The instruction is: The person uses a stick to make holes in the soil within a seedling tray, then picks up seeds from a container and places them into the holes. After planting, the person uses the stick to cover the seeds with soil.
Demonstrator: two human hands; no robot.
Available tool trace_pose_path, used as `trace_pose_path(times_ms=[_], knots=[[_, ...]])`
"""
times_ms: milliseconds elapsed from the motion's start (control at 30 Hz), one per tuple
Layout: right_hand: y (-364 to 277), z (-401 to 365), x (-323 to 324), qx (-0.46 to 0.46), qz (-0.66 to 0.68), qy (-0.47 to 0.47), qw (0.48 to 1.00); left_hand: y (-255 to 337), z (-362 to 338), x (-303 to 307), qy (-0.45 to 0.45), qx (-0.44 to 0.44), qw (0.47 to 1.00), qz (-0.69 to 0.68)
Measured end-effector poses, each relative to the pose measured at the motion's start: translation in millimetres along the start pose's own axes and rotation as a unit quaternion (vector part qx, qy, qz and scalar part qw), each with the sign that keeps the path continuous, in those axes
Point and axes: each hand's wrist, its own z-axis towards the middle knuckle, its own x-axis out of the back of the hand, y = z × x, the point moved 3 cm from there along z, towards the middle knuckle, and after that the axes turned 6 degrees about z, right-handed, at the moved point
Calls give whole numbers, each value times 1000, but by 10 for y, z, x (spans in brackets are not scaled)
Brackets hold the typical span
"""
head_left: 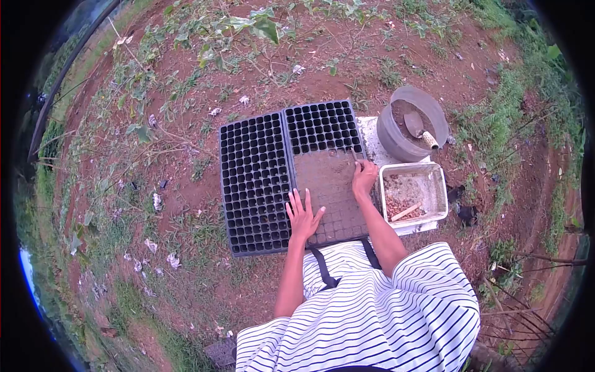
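Note:
In front of me lies a black seedling tray. Brown soil fills its nearer cells, while the far rows hold none. My left hand rests with fingers spread on the soil near the tray's left edge. Close to the right edge, where the soil stops, my right hand is closed in a pinch around a thin stick pointing away from me. The stick's lower end is hidden by the fingers.
A second black seedling tray with unfilled cells adjoins on the left. On the right stand a grey bucket with soil and a hand trowel, and a white basket holding brown seeds and a flat wooden stick.

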Motion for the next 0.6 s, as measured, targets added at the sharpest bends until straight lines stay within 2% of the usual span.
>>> trace_pose_path(times_ms=[367, 600], knots=[[-166, -76, -153, 51, 88, -70, 992, -1, -3, -18, 10, -4, 1000, 0], [-305, 6, -208, 31, 106, -126, 986, -9, -2, -27, 8, -4, 1000, 9]])
